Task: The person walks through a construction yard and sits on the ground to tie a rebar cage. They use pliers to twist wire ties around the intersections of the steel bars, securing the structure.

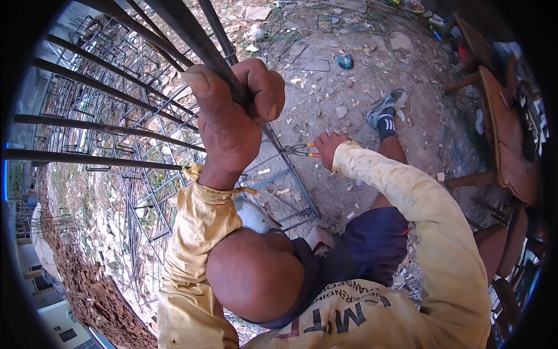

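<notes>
My left hand is closed around a dark steel rebar, raised close to the camera. The bar runs from the top of the view down past the fist. Farther off, my right hand grips a pair of pincers by yellow and red handles. Their jaws are at a rebar stirrup, beside a long bar of the cage; whether they bite on wire there is too small to tell.
A rebar cage with several long bars fills the left side. Wooden chairs stand at the right. A teal round object lies on the rubble-strewn ground. My shoe rests ahead, right of the pincers; reddish soil lies lower left.
</notes>
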Action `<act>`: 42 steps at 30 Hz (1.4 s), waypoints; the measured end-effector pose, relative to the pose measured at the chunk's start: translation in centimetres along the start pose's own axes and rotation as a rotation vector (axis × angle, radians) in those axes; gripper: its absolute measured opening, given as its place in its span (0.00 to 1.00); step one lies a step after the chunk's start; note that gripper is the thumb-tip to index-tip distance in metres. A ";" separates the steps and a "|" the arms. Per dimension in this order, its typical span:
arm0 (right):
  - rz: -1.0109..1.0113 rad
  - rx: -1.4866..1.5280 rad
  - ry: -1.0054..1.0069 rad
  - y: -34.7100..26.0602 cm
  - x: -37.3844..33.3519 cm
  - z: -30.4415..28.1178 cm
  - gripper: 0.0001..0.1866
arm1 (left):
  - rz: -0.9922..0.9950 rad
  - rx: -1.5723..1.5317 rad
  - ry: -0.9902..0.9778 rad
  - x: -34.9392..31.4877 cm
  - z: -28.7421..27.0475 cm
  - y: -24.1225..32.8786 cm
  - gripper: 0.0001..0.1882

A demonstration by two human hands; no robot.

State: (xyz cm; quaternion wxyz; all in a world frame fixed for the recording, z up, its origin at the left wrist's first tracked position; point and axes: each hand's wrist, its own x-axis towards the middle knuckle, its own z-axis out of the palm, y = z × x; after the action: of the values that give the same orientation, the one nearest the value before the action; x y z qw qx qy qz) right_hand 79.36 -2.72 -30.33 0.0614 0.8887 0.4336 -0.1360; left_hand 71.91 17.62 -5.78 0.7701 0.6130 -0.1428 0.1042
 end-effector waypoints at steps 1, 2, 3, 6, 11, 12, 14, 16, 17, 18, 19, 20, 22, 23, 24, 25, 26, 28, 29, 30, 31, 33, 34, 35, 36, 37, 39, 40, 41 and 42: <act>-0.045 -0.055 0.150 0.4 -0.2 0.3 0.29 | 0.018 -0.058 -0.041 0.1 -0.4 0.0 0.48; -0.091 -0.108 0.301 0.8 -0.2 0.5 0.30 | 0.016 -0.039 -0.017 0.0 -0.5 0.1 0.48; -0.125 -0.142 0.320 1.0 0.2 0.2 0.32 | 0.013 -0.026 0.001 -0.1 -0.3 0.0 0.47; -0.100 -0.091 0.030 1.3 0.3 -0.2 0.30 | 0.024 0.010 0.064 -0.1 0.2 0.0 0.46; 0.165 0.401 -0.556 2.8 3.3 -0.3 0.32 | 0.034 0.080 0.094 0.0 1.1 0.3 0.45; 0.236 0.555 -0.754 3.1 4.3 -1.0 0.34 | 0.051 0.114 0.087 0.1 0.8 0.4 0.45; 0.437 0.890 -0.858 2.4 4.1 -1.1 0.39 | 0.065 0.149 0.078 -0.2 0.6 0.7 0.45; 0.400 0.901 -0.904 2.8 4.2 -1.0 0.44 | 0.091 0.137 0.053 0.0 0.8 0.4 0.45; 0.455 0.839 -0.849 2.7 4.3 -0.9 0.38 | 0.084 0.141 0.069 -0.1 1.0 0.4 0.45; 0.335 0.618 -0.731 2.7 4.7 -0.7 0.36 | 0.089 0.158 0.073 0.0 1.1 0.6 0.45; 0.232 0.400 -0.612 3.2 4.7 0.0 0.34 | 0.093 0.161 0.070 0.2 1.4 0.5 0.46; 0.130 0.183 -0.493 3.8 4.5 0.6 0.32 | 0.097 0.163 0.066 0.4 1.7 0.4 0.46; 0.191 0.194 -0.393 -0.4 3.6 -2.5 0.26 | 0.067 0.172 0.062 -0.3 0.8 0.5 0.46; 0.207 0.159 -0.350 -1.2 3.2 -2.7 0.25 | 0.058 0.166 0.072 -0.4 0.9 0.8 0.46; 0.227 0.124 -0.312 -1.3 2.9 -2.9 0.24 | 0.046 0.154 0.080 -0.4 1.0 0.8 0.46; 0.147 0.118 -0.365 -0.9 3.0 -2.7 0.22 | 0.056 0.151 0.069 -0.3 1.0 0.7 0.46; 0.223 0.284 -0.515 -0.3 3.3 -2.5 0.22 | 0.065 0.148 0.059 -0.1 0.9 0.6 0.46; 0.359 0.632 -0.809 0.4 3.9 -1.8 0.21 | 0.064 0.153 0.053 -0.2 0.8 0.6 0.46; 0.381 0.770 -0.896 0.8 4.2 -0.9 0.20 | 0.058 0.152 0.056 -0.3 0.7 0.5 0.46; 0.404 0.908 -0.976 1.3 4.2 -0.6 0.20 | 0.058 0.150 0.056 -0.3 0.7 0.5 0.46; 0.426 1.048 -1.055 1.9 4.3 -0.3 0.20 | 0.084 0.129 0.002 -0.1 0.5 0.4 0.44; 0.378 0.793 -0.938 2.1 4.1 -0.5 0.19 | 0.128 0.088 -0.096 0.0 -0.2 0.2 0.40; 0.351 0.666 -0.882 1.8 3.8 -0.8 0.19 | 0.127 0.091 -0.086 -0.1 -0.3 0.2 0.40; 0.241 0.436 -0.617 1.1 3.1 -1.1 0.20 | 0.126 0.093 -0.076 -0.1 -0.3 0.3 0.40; 0.137 0.206 -0.357 0.3 1.7 -1.5 0.23 | 0.126 0.086 -0.067 -0.2 -0.2 0.2 0.40; 0.030 -0.023 -0.096 -0.1 0.9 -1.6 0.25 | 0.122 0.082 -0.060 -0.2 -0.2 0.1 0.41; -0.087 -0.085 0.089 1.3 1.0 -0.8 0.30 | 0.111 0.079 -0.051 -0.1 -0.3 0.1 0.41; -0.145 -0.112 0.185 1.9 1.3 -0.7 0.32 | 0.107 0.059 -0.066 0.0 -0.6 0.0 0.40; -0.152 -0.111 0.139 2.4 1.6 -0.5 0.32 | 0.101 0.040 -0.079 0.0 -0.9 -0.2 0.38; -0.161 -0.109 0.095 2.5 1.8 -1.1 0.33 | 0.096 0.024 -0.092 -0.1 -1.2 -0.4 0.37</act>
State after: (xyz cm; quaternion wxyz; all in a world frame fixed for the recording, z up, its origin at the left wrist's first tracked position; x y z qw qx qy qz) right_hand 82.67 -2.64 -29.80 0.0778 0.8516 0.5129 -0.0745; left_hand 72.07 18.70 -6.38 0.7493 0.6188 -0.2059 0.1147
